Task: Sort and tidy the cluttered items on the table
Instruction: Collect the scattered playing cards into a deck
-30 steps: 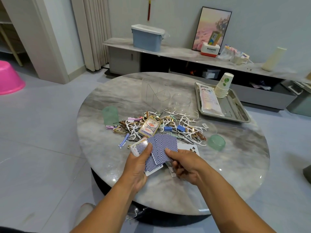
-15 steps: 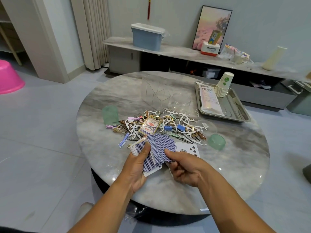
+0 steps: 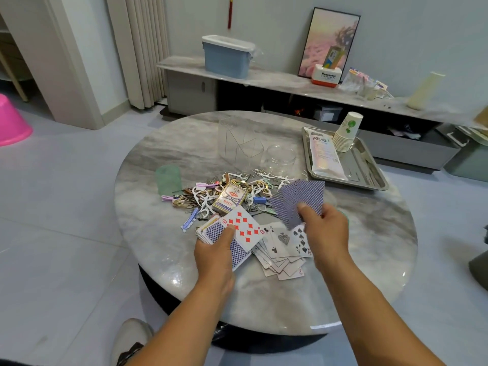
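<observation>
Both forearms reach in over the near edge of the counter (image 3: 369, 260). The left hand (image 3: 215, 253) grips a stack of cards (image 3: 227, 233), thumb pinching a ten of diamonds. The right hand (image 3: 326, 231), raised higher, pinches a fan of blue-backed cards (image 3: 301, 198). Loose cards (image 3: 284, 249) lie between them, clutter (image 3: 211, 191) beyond.

A single head-worn, wide-angle view looks forward and down from above the near edge of a round marble desk (image 3: 369, 260). Both forearms reach in from the bottom. The desk is close; a low shelf (image 3: 290, 83) and wall lie beyond.
</observation>
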